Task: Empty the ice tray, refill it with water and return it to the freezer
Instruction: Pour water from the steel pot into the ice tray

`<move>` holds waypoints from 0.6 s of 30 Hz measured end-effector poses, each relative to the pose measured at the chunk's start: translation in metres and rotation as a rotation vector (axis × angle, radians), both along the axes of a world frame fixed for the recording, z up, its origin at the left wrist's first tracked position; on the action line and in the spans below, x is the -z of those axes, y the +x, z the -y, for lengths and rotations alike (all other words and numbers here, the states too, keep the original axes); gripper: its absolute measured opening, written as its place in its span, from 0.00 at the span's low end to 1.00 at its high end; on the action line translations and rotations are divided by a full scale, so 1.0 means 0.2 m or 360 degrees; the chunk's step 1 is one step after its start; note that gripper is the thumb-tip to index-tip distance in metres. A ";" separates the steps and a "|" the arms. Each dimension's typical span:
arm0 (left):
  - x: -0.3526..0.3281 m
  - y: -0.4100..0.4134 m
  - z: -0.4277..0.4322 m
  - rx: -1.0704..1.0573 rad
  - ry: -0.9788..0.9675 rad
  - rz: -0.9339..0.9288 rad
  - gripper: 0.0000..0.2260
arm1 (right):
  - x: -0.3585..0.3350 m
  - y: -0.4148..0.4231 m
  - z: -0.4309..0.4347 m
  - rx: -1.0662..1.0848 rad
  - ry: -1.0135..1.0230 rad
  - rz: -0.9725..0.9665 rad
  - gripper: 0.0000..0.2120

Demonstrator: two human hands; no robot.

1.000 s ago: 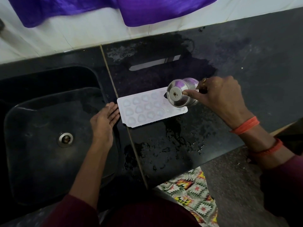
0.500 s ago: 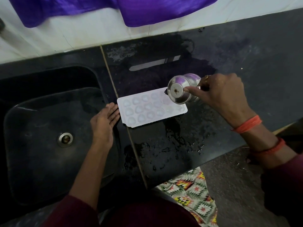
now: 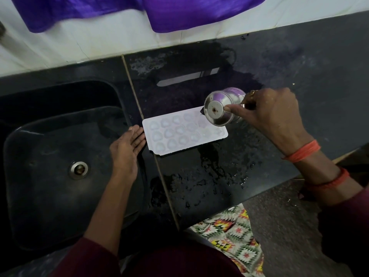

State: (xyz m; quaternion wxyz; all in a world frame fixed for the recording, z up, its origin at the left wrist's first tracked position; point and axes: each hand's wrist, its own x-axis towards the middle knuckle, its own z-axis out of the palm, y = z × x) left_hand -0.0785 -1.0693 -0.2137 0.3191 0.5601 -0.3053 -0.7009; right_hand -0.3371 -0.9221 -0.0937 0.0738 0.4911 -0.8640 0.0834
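Note:
A white ice tray (image 3: 179, 132) with several rounded cells lies flat on the black counter, just right of the sink. My right hand (image 3: 273, 112) grips a small steel cup (image 3: 221, 106) tipped on its side over the tray's right end, its base facing the camera. The cup's mouth is hidden, so I cannot see any water leaving it. My left hand (image 3: 125, 150) lies flat with straight fingers on the sink's edge, fingertips touching the tray's left end.
A black sink (image 3: 50, 176) with a metal drain (image 3: 78, 170) fills the left. The black counter (image 3: 219, 176) is wet in front of the tray, and its front edge drops to the floor. Purple cloth (image 3: 179, 13) hangs on the white tiled wall behind.
My right hand has lifted the cup slightly and shifted it a little right over the tray's end. My left hand and the tray have stayed put.

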 end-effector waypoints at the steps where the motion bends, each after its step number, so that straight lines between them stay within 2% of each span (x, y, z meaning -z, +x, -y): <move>1: 0.00 0.00 0.00 -0.0001 0.0001 -0.0002 0.13 | -0.01 0.00 0.00 -0.0011 0.0000 0.0004 0.39; 9: 0.01 0.00 0.00 0.0009 -0.0006 -0.0001 0.13 | -0.02 0.00 0.00 -0.0026 0.0002 -0.0016 0.31; 18: 0.00 0.01 -0.01 0.0030 -0.0011 -0.0015 0.13 | -0.02 0.02 -0.01 0.0020 0.0016 0.0031 0.31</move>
